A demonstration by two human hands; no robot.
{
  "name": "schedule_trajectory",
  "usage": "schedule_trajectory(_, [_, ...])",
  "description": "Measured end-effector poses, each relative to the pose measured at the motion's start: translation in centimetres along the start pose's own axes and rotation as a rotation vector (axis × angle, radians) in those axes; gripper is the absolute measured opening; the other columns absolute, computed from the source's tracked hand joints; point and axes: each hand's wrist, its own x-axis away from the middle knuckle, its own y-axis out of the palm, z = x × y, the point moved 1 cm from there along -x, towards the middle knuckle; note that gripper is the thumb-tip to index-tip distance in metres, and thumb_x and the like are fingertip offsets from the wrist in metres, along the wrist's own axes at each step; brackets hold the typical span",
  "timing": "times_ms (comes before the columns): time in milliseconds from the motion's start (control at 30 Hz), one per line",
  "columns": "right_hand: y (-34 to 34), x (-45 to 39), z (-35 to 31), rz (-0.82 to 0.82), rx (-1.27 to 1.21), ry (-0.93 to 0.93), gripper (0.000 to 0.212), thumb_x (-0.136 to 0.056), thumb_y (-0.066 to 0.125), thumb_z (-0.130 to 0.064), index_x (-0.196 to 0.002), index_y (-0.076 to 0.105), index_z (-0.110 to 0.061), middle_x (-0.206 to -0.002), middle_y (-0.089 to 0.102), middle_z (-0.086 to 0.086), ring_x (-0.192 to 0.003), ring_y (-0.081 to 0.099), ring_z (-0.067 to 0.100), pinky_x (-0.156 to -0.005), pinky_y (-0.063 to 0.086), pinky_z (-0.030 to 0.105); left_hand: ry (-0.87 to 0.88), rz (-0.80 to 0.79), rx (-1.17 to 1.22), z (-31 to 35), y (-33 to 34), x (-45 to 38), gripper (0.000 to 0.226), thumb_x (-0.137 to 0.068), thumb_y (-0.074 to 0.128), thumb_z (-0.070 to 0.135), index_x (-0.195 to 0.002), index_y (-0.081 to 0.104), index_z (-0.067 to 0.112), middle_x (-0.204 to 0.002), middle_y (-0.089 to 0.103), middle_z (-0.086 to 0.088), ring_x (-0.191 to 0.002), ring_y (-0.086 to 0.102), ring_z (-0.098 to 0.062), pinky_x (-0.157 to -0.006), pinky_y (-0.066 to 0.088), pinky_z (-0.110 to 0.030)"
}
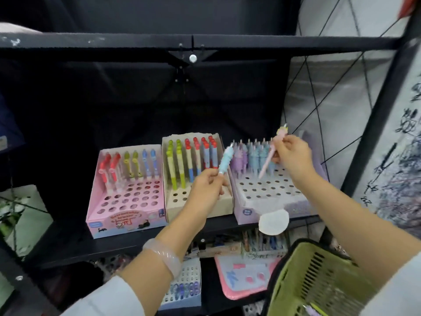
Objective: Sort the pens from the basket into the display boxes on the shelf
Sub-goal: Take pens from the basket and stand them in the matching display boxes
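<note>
Head view looks down on a black shelf [127, 245] carrying three display boxes side by side. At the left stands the pink box [127, 190], with red, green and blue pens in its back rows. Just beside it is the beige box [196, 174], holding green, red and blue pens. At the right, the lilac box [268, 185] has purple and blue pens along the back.

Pinched in the left hand [206, 185] is a light blue pen [225, 160], held tilted over the gap between the beige and lilac boxes. The right hand [292, 156] grips a pink pen [271, 153], tip down, with its point at or just above a hole in the lilac box. A green basket [319, 279] sits at the lower right, under the right forearm. A clear band [164, 254] circles the left wrist.
</note>
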Motion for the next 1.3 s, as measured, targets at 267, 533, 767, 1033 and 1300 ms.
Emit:
schedule_trajectory(267, [-4.6, -4.8, 2.7, 0.103, 0.338, -0.101, 0.02, -0.096, 0.047, -0.022, -0.091, 0.053, -0.004, -0.08, 0.061, 0.016, -0.07, 0.053, 0.025, -0.059, 0.035, 0.03, 0.016, -0.036, 0.133, 0.6, 3.9, -2.1, 0.015, -0.099, 0.04, 0.017, -0.105, 0.054, 0.014, -0.079, 0.061, -0.002, -0.051, 0.054, -0.002, -0.052, 0.048, -0.019])
schedule_trajectory(533, [-3.1, -6.9, 4.5, 0.055, 0.432, -0.161, 0.021, -0.094, 0.053, -0.022, -0.1, 0.054, -0.002, -0.085, 0.062, 0.01, -0.077, 0.057, 0.024, -0.062, 0.037, 0.025, 0.004, -0.081, 0.157, 0.3, 5.2, -3.3, 0.017, -0.099, 0.04, 0.015, -0.113, 0.049, 0.019, -0.075, 0.061, -0.001, -0.047, 0.047, -0.003, -0.049, 0.042, -0.019])
schedule_trajectory(767, [-1.3, -6.2, 5.8, -0.116, 0.445, -0.132, 0.017, -0.092, 0.055, -0.028, -0.095, 0.051, -0.011, -0.083, 0.065, 0.009, -0.071, 0.06, 0.022, -0.057, 0.042, 0.027, 0.009, -0.119, 0.145, -0.5, 5.7, -3.5, 0.016, -0.097, 0.041, 0.009, -0.107, 0.055, 0.009, -0.068, 0.062, 0.007, -0.048, 0.048, -0.001, -0.05, 0.042, -0.016])
schedule_trajectory(1033, [-1.1, -6.3, 6.5, -0.258, 0.653, -0.075, 0.017, -0.096, 0.048, -0.024, -0.106, 0.052, -0.011, -0.093, 0.065, 0.014, -0.09, 0.063, 0.034, -0.072, 0.049, 0.035, -0.027, -0.095, 0.214, -0.1, 5.6, -3.1, 0.028, -0.099, 0.037, 0.009, -0.124, 0.047, 0.004, -0.074, 0.061, -0.001, -0.048, 0.048, -0.005, -0.054, 0.044, -0.021])
schedule_trajectory(1300, [-1.8, -4.6, 4.3, -0.067, 0.637, -0.091, 0.026, -0.094, 0.049, -0.015, -0.115, 0.059, -0.003, -0.105, 0.066, 0.016, -0.092, 0.061, 0.026, -0.08, 0.046, 0.031, -0.012, -0.106, 0.202, 0.6, 5.0, -2.6, 0.025, -0.099, 0.037, 0.011, -0.12, 0.049, 0.002, -0.076, 0.061, -0.001, -0.051, 0.051, -0.007, -0.051, 0.046, -0.018])
